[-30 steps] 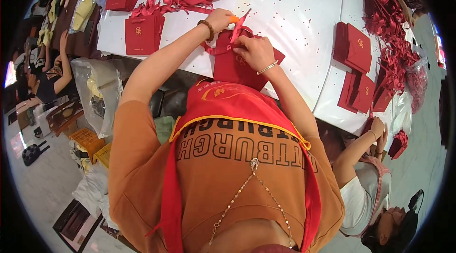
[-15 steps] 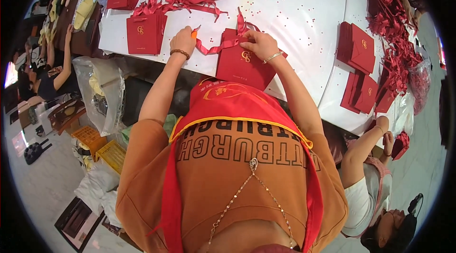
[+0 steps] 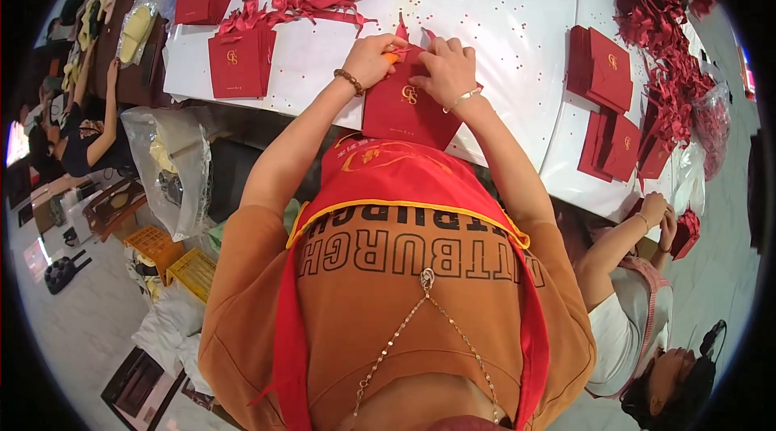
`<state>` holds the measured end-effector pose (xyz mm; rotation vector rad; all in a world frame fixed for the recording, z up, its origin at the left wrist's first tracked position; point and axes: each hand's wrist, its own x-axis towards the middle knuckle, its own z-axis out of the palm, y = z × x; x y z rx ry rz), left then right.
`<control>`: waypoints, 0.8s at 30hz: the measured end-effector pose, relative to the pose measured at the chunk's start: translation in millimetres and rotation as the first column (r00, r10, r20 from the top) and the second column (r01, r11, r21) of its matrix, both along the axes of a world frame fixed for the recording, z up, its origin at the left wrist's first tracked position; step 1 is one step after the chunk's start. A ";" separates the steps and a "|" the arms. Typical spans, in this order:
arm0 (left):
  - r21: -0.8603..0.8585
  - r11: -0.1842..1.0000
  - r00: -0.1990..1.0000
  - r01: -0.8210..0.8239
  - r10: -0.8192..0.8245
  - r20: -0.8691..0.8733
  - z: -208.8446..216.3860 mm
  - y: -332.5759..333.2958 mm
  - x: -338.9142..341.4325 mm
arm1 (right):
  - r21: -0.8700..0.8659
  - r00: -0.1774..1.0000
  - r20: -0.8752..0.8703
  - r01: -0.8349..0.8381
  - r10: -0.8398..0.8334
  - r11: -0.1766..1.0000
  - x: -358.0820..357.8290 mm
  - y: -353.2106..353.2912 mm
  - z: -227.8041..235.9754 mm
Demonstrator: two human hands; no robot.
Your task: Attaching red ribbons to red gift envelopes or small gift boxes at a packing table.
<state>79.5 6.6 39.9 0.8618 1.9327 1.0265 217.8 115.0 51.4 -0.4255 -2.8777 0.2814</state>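
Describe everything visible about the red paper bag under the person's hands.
The red paper bag lies flat and folded on the white table, its lower end overhanging the near edge toward the person's apron. It looks like matte card paper with a small gold emblem in the middle. Both hands press on its top edge: the left hand and the right hand. Red ribbon ends stick up there.

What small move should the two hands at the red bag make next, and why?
Probably draw the ribbon on through the bag's top edge. The left hand pinches a small orange tool at the top of the red bag, the right hand presses on that edge, and ribbon ends stick up just above both.
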 end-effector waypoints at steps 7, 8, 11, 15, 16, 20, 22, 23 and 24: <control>-0.007 0.998 0.998 0.066 -0.066 0.003 11.8 7.4 4.3 | -0.407 0.987 0.026 0.156 -0.159 0.900 35.6 -0.5 2.1; 0.084 0.994 0.997 0.067 -0.064 -0.045 6.9 7.6 5.2 | -0.525 0.980 0.031 0.182 -0.194 0.832 35.3 -0.4 0.1; 0.160 0.984 0.996 0.085 -0.084 -0.010 13.5 7.8 14.6 | -0.653 0.965 0.036 0.220 -0.260 0.724 36.9 4.0 -16.1; 0.056 0.990 0.982 0.128 -0.134 0.130 22.2 6.9 36.4 | -0.740 0.953 0.095 0.262 -0.289 0.620 36.4 12.6 -28.4; 0.070 0.990 0.978 0.121 -0.131 0.162 17.7 5.9 40.6 | -0.740 0.952 0.095 0.262 -0.290 0.619 35.9 13.6 -27.7; 0.074 0.992 0.993 0.103 -0.107 0.055 1.7 3.9 51.5 | -0.842 0.934 0.209 0.322 -0.289 0.433 35.8 17.4 -28.6; 0.117 0.985 0.987 0.129 -0.116 -0.116 -3.3 2.5 54.5 | -0.854 0.938 0.195 0.306 -0.286 0.420 36.5 17.8 -27.7; 0.156 0.975 0.952 0.160 -0.111 -0.284 -4.3 2.2 55.6 | -0.869 0.933 0.220 0.321 -0.286 0.376 36.2 17.6 -23.6; 0.155 0.975 0.952 0.160 -0.111 -0.284 -5.7 2.0 56.2 | -0.883 0.927 0.245 0.335 -0.285 0.331 36.1 17.6 -21.7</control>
